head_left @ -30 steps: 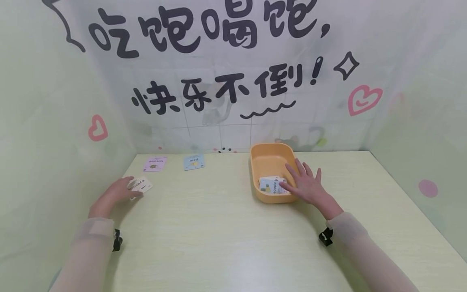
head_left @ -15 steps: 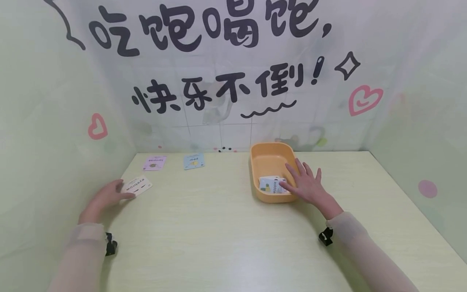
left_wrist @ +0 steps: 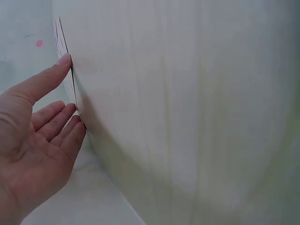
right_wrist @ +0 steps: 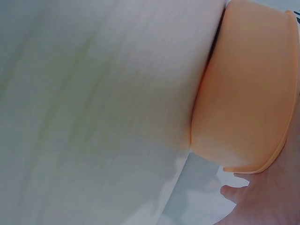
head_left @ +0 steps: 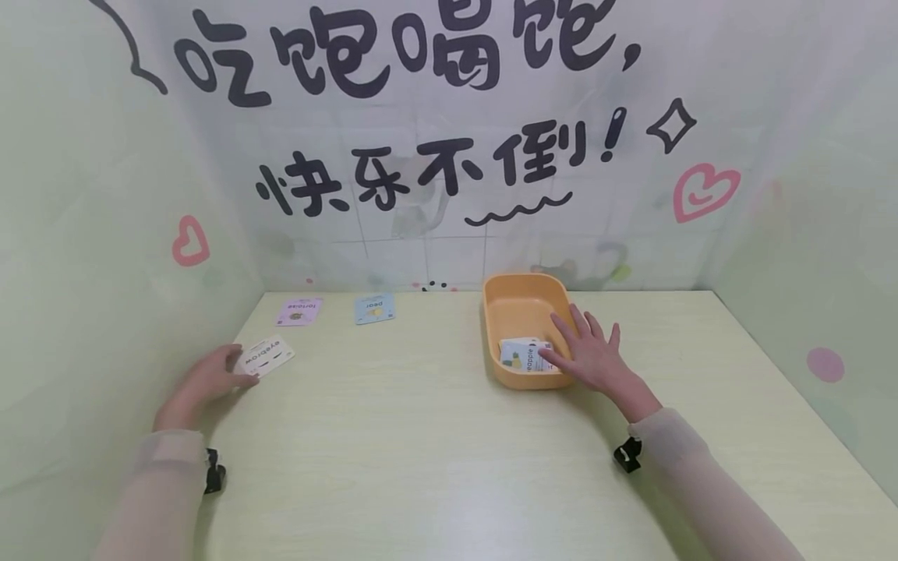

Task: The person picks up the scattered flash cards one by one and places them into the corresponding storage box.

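A white "eyebrow" card [head_left: 266, 357] lies at the table's left side. My left hand [head_left: 203, 382] is at its near-left end, pinching it by the edges between thumb and fingertips. In the left wrist view the card [left_wrist: 62, 40] shows almost edge-on, with the thumb [left_wrist: 51, 77] against its near edge. To the right, my right hand [head_left: 596, 360] rests spread across the right rim of the orange basket [head_left: 494, 312], its thumb and one finger reaching inside. A "pineapple" card [head_left: 515, 357] lies on another card in the basket's near end; the right thumb partly covers it.
A purple "tortoise" card [head_left: 299, 312] and a blue "pear" card [head_left: 375, 308] lie along the back of the pale table [head_left: 421, 436]. Printed curtains enclose the back and both sides. The right wrist view mostly shows the table and the basket's outer wall [right_wrist: 243, 89].
My left hand slid back leftward along the eyebrow card, uncovering its whole word, then stayed still. The card kept nearly the same place. My right hand and the basket have not moved.
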Demonstrator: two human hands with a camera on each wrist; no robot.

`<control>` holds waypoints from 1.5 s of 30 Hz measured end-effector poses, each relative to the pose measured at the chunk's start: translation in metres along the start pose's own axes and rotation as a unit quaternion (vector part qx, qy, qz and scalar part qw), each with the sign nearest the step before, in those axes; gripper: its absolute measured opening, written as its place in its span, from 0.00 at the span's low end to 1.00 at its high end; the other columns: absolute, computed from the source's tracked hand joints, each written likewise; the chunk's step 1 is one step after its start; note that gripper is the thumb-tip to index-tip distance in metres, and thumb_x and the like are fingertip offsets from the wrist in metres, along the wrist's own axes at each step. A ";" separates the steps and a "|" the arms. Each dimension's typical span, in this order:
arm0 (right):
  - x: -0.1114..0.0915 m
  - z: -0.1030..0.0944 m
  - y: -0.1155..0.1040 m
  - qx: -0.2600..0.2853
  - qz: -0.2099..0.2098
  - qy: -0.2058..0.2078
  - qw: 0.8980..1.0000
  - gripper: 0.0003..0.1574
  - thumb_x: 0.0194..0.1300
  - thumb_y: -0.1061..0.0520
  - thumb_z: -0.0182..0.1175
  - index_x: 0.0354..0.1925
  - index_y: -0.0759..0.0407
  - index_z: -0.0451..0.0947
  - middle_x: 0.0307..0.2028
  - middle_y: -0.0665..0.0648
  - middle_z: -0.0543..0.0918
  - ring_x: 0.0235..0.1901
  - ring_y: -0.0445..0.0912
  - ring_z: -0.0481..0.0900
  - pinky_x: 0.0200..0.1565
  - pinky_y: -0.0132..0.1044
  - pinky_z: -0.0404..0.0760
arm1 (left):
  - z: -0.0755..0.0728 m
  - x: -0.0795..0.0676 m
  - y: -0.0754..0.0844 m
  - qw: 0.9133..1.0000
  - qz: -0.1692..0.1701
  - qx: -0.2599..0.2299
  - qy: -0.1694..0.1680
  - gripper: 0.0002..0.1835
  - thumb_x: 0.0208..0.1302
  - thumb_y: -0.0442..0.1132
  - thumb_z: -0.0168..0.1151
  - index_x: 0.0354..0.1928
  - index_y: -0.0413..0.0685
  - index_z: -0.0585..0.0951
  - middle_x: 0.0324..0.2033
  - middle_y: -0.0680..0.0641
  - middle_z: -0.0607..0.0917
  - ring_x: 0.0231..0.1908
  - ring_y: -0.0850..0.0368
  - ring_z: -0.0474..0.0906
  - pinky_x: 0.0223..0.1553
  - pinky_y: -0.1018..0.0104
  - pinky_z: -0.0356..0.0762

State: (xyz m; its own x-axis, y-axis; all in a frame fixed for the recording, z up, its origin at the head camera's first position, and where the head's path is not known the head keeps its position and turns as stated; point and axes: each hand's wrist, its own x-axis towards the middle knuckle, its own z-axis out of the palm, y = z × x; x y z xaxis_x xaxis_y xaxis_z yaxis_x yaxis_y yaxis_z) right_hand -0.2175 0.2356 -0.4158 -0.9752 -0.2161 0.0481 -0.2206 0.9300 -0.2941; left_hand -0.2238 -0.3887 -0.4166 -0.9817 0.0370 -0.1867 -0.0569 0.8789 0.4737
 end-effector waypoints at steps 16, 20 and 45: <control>0.001 0.003 0.001 0.007 -0.002 -0.004 1.000 0.53 0.69 0.27 0.47 0.79 0.52 0.48 0.79 0.67 0.40 0.76 0.70 0.40 0.66 0.81 0.29 | 0.000 0.006 0.004 0.998 -0.028 -0.056 -0.001 0.56 0.63 0.48 0.67 0.71 0.17 0.42 0.69 0.18 0.54 0.69 0.20 0.50 0.70 0.30 0.52; 0.001 0.003 0.002 0.006 -0.001 -0.002 1.000 0.53 0.69 0.28 0.48 0.79 0.52 0.48 0.79 0.67 0.40 0.76 0.70 0.40 0.66 0.81 0.30 | -0.003 0.005 0.016 0.998 -0.011 -0.068 0.011 0.54 0.65 0.52 0.65 0.73 0.22 0.45 0.71 0.21 0.56 0.70 0.22 0.52 0.69 0.30 0.55; 0.001 0.002 0.002 0.000 0.000 -0.004 1.000 0.53 0.69 0.27 0.47 0.79 0.52 0.48 0.79 0.67 0.40 0.76 0.69 0.40 0.66 0.81 0.30 | -0.001 0.020 0.115 0.984 0.131 -0.101 0.072 0.42 0.61 0.40 0.71 0.71 0.27 0.62 0.69 0.27 0.66 0.68 0.30 0.66 0.68 0.42 0.68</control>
State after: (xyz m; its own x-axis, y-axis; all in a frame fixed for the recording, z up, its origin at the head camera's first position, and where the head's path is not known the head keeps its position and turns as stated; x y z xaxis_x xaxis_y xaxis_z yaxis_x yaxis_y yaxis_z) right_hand -0.2189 0.2368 -0.4184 -0.9750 -0.2186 0.0409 -0.2208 0.9297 -0.2949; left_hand -0.2506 -0.2875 -0.3649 -0.9823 0.1681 0.0821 0.1804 0.7349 0.6537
